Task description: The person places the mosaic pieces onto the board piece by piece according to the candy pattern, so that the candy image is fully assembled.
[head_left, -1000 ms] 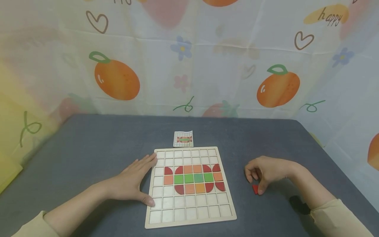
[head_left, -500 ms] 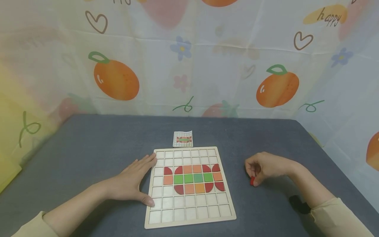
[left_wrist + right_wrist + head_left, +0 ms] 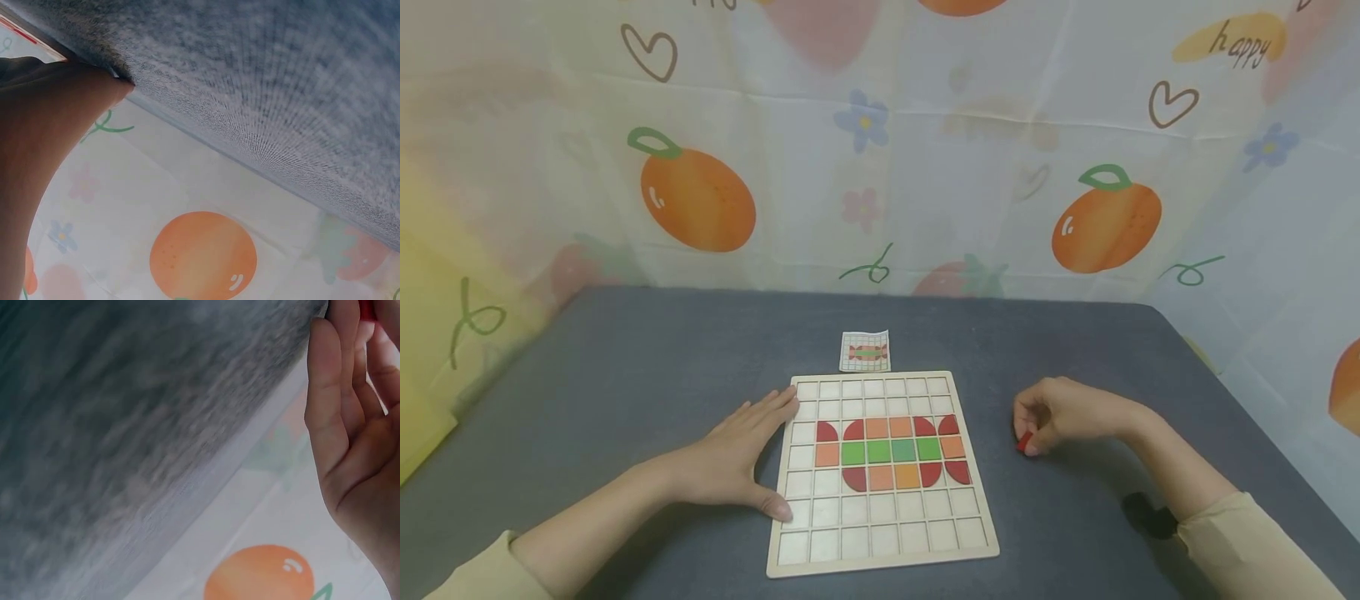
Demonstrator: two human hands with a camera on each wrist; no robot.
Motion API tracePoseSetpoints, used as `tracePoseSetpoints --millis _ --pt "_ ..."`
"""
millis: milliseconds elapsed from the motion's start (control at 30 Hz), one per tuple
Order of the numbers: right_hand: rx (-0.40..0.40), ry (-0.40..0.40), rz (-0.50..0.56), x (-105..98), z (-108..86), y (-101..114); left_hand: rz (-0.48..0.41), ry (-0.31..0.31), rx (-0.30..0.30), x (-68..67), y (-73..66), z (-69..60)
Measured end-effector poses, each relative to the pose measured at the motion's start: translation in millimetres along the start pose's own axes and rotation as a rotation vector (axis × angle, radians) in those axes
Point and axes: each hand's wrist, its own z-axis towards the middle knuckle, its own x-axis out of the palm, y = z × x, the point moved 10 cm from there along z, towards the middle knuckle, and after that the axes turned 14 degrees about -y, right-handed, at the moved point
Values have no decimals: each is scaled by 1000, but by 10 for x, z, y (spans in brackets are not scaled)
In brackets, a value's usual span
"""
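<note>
A wooden grid board (image 3: 883, 570) lies on the table in the head view, with red curved pieces and pink, green, teal and orange square tiles set in its middle rows. My left hand (image 3: 730, 462) rests along the board's left edge, fingers and thumb spread and touching the frame. Right of the board, my right hand (image 3: 1056, 412) pinches a small red tile (image 3: 1024, 442) between thumb and fingers. In the right wrist view a bit of the red tile (image 3: 367, 310) shows at the top, mostly hidden by the fingers.
A small pattern card (image 3: 865, 352) with a printed grid lies just behind the board. The dark grey table (image 3: 700, 350) ends at a curtain (image 3: 805, 183) printed with oranges. A black band-like object (image 3: 1150, 515) shows by the right wrist.
My right hand has picked the red tile up from the table and carried it a little left and away from me. My left hand and the board have stayed in place.
</note>
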Motion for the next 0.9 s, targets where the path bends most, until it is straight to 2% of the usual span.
tracePoseSetpoints --millis 200,500,733,900 --pt "-37 -49 33 0 99 148 -2 2 -7 1 4 -2" --pt "-105 -96 61 87 194 541 17 15 -23 18 22 20" --pt "-117 -73 188 237 249 826 22 16 -22 21 27 20" --pt "-136 -65 204 349 299 1006 16 9 -18 14 23 10"
